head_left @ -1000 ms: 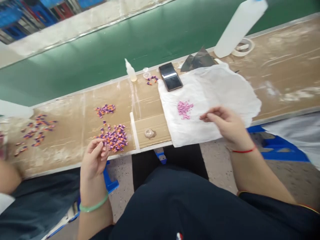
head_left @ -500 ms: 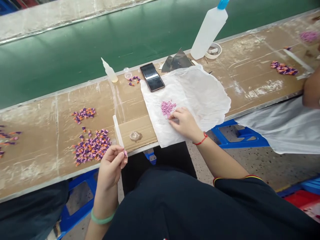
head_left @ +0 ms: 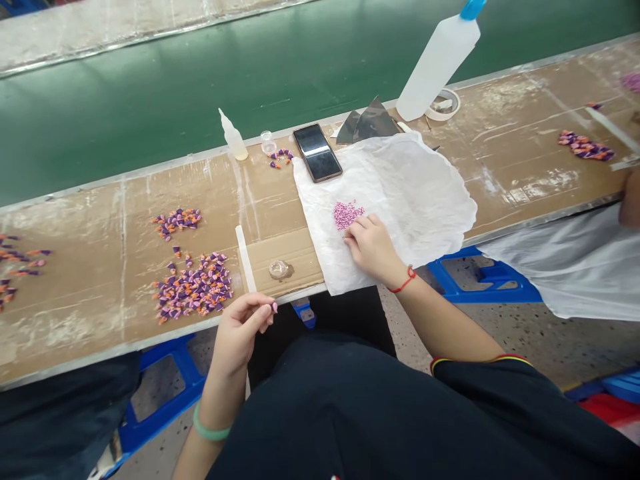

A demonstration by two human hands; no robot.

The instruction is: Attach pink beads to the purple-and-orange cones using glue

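From where I stand, a long brown worktop (head_left: 95,267) runs beside a glossy green surface (head_left: 150,127), blue plastic stools (head_left: 520,291) on speckled floor (head_left: 520,333) below.

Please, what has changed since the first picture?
The left hand has moved right, away from the large purple-and-orange pile, and pinches a small piece. The right hand has moved left across the white sheet to the pink beads; whether it holds one is hidden. The phone stayed in place.
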